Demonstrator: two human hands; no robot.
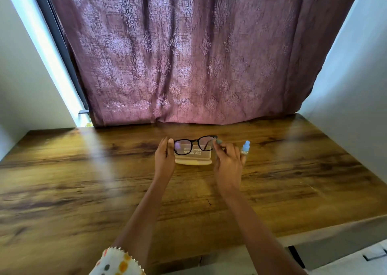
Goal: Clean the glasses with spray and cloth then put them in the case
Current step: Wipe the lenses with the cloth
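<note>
A person's two bare arms reach forward over a dark-grained wooden bench (83, 180). Between the hands, a pair of black-framed glasses (195, 141) with rounded lenses is held upright in the air, lenses facing the viewer. The left hand (165, 157) grips one end of the frame, its fingers (168, 144) curled together round that end. The right hand (227, 161) is at the other end, where its fingertips pinch a small pale grey-green cloth (219, 142) at the outer edge of the lens; whether the cloth touches the glass cannot be told. Just below and beyond the fingers of both hands, a flat beige rectangular case (193, 162) lies on the bench, partly seen through the lenses. Just beyond the right hand's knuckles stands a small clear spray bottle (246, 147) with a light blue top. A mauve patterned curtain (188, 55) hangs behind the bench. A white spotted sleeve (117, 262) covers the left upper arm.
</note>
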